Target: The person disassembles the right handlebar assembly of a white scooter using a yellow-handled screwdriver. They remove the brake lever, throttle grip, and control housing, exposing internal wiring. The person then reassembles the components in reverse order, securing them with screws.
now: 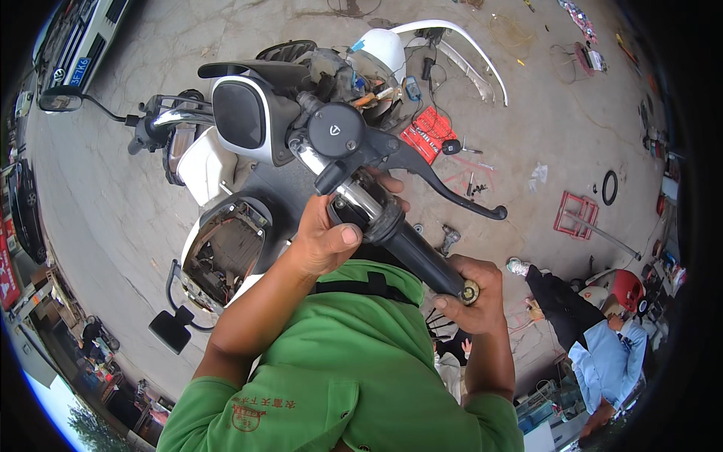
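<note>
At the right end of the handlebar (310, 159), black sleeve (420, 261) sat on the bar, bar-end toward the person. Left hand (325, 237): grip clamped around the chrome housing (364, 199), thumb on one side, fingertips showing on the other. Right hand (480, 292): grip closed on the black sleeve's end, thumb and fingers around it. Brake lever (444, 184) jutted out alongside. Red tool case (426, 135) lay on the ground (527, 135) beyond; power tool (449, 239) lay nearer.

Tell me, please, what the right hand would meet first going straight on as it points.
The right hand would likely first meet the black handlebar grip, whose end it seems to hold.
</note>
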`<state>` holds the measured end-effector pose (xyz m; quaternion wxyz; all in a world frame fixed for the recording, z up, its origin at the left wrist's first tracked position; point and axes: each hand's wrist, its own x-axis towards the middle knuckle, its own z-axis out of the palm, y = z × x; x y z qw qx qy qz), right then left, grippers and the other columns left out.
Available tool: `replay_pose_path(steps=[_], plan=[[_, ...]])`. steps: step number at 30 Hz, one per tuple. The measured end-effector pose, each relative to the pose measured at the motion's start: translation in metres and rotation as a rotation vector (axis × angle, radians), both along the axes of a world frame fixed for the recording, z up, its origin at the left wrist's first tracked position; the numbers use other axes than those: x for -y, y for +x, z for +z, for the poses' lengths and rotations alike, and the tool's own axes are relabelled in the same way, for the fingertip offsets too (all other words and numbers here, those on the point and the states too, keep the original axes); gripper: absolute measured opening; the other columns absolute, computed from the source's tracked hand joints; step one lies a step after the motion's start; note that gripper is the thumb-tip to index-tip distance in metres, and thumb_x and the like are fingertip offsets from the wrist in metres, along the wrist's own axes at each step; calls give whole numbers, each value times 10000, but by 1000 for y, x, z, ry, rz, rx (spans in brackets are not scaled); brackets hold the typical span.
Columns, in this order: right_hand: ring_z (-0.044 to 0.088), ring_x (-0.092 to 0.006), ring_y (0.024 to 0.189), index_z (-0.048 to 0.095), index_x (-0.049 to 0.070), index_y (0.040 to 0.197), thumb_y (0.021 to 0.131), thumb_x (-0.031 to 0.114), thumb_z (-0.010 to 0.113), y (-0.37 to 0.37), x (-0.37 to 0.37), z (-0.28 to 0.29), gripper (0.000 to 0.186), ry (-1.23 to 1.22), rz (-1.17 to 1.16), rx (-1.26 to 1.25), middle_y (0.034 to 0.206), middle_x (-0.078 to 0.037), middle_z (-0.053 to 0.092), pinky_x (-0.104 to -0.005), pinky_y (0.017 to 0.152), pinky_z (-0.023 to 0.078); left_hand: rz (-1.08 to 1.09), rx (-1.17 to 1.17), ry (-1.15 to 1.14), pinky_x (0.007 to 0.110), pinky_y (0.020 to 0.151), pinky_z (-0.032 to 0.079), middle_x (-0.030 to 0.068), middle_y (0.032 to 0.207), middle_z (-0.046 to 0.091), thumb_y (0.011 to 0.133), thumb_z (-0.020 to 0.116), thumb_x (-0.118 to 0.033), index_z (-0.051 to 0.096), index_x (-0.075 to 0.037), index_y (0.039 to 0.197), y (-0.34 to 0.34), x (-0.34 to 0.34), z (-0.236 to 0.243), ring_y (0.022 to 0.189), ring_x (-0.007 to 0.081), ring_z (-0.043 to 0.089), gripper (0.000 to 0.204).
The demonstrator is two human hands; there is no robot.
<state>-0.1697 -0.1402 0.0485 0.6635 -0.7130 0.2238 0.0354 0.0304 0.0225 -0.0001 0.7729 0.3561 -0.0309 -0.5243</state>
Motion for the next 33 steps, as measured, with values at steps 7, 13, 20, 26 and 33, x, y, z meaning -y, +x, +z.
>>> replay_pose_path(steps=[7, 13, 20, 26, 33], plan=[[590, -225, 541, 681, -60, 1019, 666, 246, 835, -1, -8, -9, 492, -268, -11, 145, 703, -119, 636, -315, 502, 445, -15, -163, -37, 477, 1037, 491, 223, 1344, 504, 641, 931, -409, 404, 56, 1406, -9, -9, -13, 1248, 369, 557, 1039], [567, -221, 501, 677, -110, 932, 588, 227, 830, 10, -8, -10, 505, -477, -30, 265, 677, -126, 630, -314, 455, 424, -96, -237, -138, 487, 995, 509, 251, 1398, 472, 662, 933, -386, 324, 31, 1470, -10, -18, -26, 1224, 347, 574, 1094], [576, -223, 511, 684, -99, 895, 570, 229, 847, 11, -5, -14, 490, -456, -28, 283, 679, -105, 631, -318, 455, 437, -220, 24, -358, 456, 973, 515, 259, 1398, 451, 711, 893, -383, 338, 42, 1454, 3, -10, -44, 1218, 330, 566, 1020], [593, -223, 520, 687, -100, 889, 577, 241, 835, 13, 0, -18, 484, -330, -31, 294, 659, -81, 605, -327, 464, 463, -222, 45, -253, 373, 909, 493, 229, 1246, 545, 610, 901, -575, 429, 123, 1359, 1, -9, -37, 1101, 277, 593, 1128], [598, -227, 524, 688, -105, 909, 573, 235, 830, 9, 1, -23, 499, -231, -42, 305, 653, -83, 594, -329, 471, 471, -223, 41, -253, 362, 974, 441, 208, 1220, 568, 589, 908, -597, 422, 125, 1370, -4, -12, -38, 1112, 266, 582, 1169]])
